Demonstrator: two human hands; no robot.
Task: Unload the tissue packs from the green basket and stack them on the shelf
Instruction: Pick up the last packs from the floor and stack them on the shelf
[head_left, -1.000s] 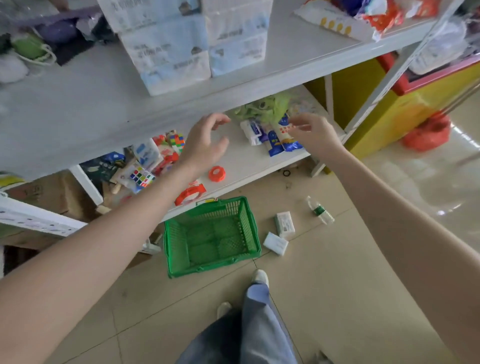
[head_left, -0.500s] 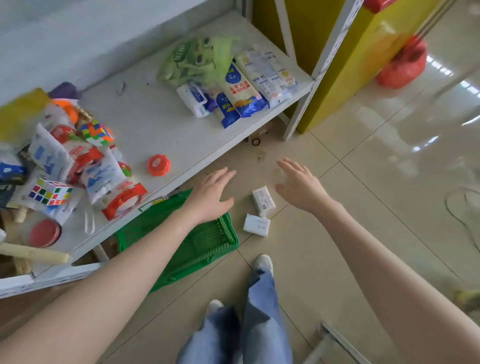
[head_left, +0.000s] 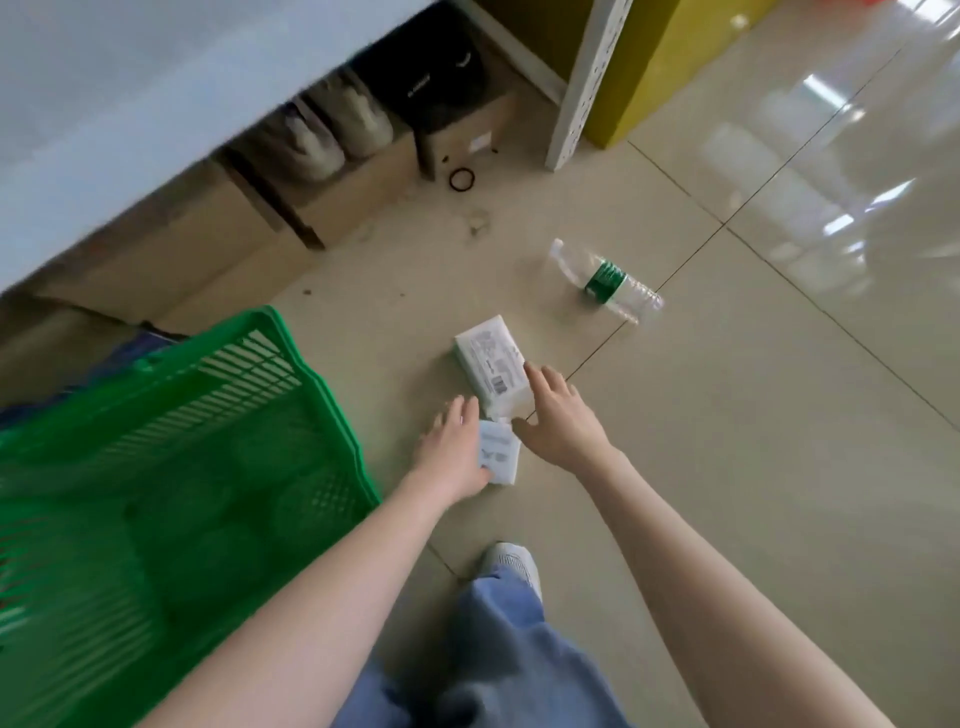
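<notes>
The green basket (head_left: 322, 415) stands on the floor at the left, and I see nothing inside it. Two white tissue packs lie on the tiles just right of it. The larger pack (head_left: 488, 361) is farther away; my right hand (head_left: 558, 421) rests its spread fingers on that pack's near corner. The smaller pack (head_left: 501, 457) lies nearer me, with my left hand (head_left: 449, 454) against its left edge and the thumb at its near corner. Both packs are flat on the floor. The shelf board (head_left: 130, 104) runs overhead at the upper left.
A clear plastic bottle (head_left: 605, 280) with a green label lies on the floor beyond the packs. Cardboard boxes (head_left: 363, 182) sit under the shelf, by a white shelf post (head_left: 582, 88) and a yellow cabinet (head_left: 639, 67). My shoe (head_left: 506, 564) and jeans are below.
I have bent down from the shelf to the floor. Both hands dropped from shelf height and now touch the two packs beside the basket.
</notes>
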